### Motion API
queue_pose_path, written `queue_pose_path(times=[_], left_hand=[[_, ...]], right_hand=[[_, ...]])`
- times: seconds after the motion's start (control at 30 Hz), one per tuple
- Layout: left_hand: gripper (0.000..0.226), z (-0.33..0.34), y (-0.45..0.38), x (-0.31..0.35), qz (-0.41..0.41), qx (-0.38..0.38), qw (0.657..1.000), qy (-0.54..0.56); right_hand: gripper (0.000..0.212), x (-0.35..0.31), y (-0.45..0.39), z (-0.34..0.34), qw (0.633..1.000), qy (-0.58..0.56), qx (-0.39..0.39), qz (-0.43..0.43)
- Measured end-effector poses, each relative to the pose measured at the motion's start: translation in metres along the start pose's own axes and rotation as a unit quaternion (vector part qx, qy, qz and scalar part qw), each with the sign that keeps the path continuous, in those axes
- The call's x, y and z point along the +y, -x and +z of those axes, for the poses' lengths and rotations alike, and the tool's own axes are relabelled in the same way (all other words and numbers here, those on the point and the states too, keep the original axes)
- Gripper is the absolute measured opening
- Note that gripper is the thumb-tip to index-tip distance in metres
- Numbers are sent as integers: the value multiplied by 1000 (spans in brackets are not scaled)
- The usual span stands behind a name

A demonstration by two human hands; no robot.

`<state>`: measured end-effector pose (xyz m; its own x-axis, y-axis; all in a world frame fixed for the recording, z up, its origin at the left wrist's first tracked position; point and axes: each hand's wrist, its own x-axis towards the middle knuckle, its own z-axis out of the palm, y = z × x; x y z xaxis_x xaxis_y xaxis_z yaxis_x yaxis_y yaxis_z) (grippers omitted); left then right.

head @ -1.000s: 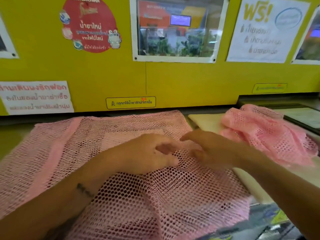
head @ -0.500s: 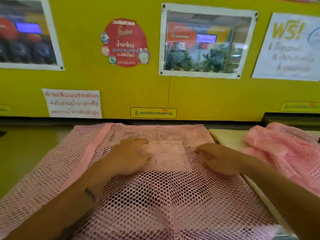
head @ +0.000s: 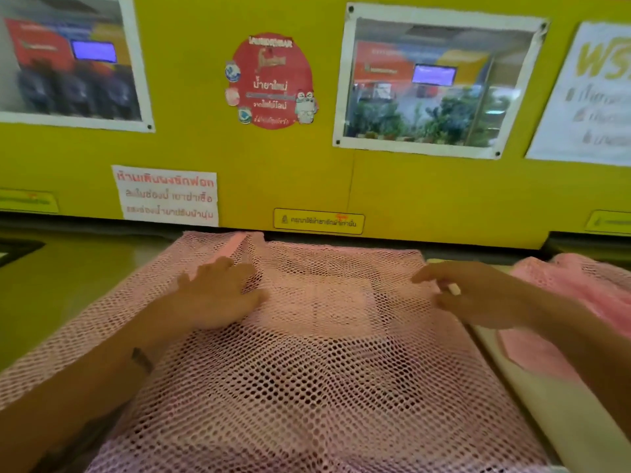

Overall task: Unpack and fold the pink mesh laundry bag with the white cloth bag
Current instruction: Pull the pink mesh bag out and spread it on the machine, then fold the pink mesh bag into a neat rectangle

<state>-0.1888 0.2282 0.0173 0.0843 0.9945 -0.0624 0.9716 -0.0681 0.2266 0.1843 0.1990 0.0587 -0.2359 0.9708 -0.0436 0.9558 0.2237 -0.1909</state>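
Yellow wall (head: 409,192) behind; two splayed hands, left (head: 218,298), right (head: 478,298), flat on one mesh bag (head: 324,387).

Both forearms are bare — no sleeves, watch or bracelets show anywhere along them. The left hand (head: 218,295) at centre left wears no rings. A small dark tattoo (head: 141,360) crosses the left forearm at lower left, with another dark, blurred mark near the bottom-left edge. The right hand (head: 478,297) at centre right is likewise unadorned — a pale fingernail shows.
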Motion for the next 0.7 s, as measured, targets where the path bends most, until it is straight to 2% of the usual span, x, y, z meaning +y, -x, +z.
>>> queue_pose_path(times=[0.1, 0.2, 0.27, 0.37, 0.47, 0.57, 0.63, 0.7], left_hand=[[60, -11, -2, 45, 80, 48, 991, 91], [41, -19, -2, 109, 174, 94, 965, 172], [33, -21, 1, 154, 216, 82, 950, 212], [29, -12, 2, 215, 253, 39, 946, 196], [36, 9, 0, 262, 254, -23, 954, 157], [49, 38, -4, 297, 208, -88, 967, 115], [49, 52, -4, 316, 182, -64, 978, 84], [51, 59, -4, 334, 176, -19, 979, 99]], right_hand=[[37, 23, 21, -30, 996, -46, 64, 32], [35, 65, 44, -56, 989, -52, 112, 79], [33, 93, 59, -65, 986, -64, 114, 99], [32, 130, 75, -64, 987, -56, 97, 114], [31, 159, 79, -58, 991, -50, 65, 105], [35, 182, 80, -48, 995, -48, -4, 87], [37, 193, 77, -40, 997, -18, -28, 68], [34, 201, 72, -37, 999, -14, -14, 39]])
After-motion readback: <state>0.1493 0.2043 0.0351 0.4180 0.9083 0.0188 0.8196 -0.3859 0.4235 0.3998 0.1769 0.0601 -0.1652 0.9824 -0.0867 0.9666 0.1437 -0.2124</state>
